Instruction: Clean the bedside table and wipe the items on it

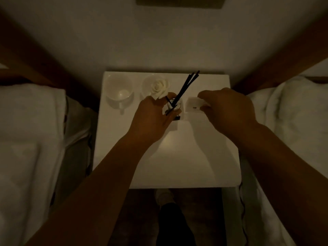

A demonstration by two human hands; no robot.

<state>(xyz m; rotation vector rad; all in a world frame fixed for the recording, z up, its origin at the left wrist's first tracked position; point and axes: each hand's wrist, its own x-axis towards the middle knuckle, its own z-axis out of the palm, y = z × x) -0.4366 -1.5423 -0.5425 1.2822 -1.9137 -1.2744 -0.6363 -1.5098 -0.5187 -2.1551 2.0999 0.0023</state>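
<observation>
Dim light; view looks straight down on a white desk (177, 157) set between two beds.

Left hand (150, 118) closes around a small glass diffuser bottle (174, 105) near the desk's middle, thumb on the far side and fingers on the near side. The grip likely steadies the bottle so that it does not tip or slide while being wiped. The black reeds (186, 87) stand in the neck and lean away to the right, clear of both hands.

Right hand (225, 107) pinches a small white wipe (194, 106) between thumb and fingertips, just beside the bottle's right flank. Whether the wipe touches the glass cannot be told.

A white cup (119, 91) and a white rose (159, 87) sit in a row along the back left, apart from the work, which leaves the front of the desk bare.

Judgement: wiping of the bottle is in hand.
</observation>
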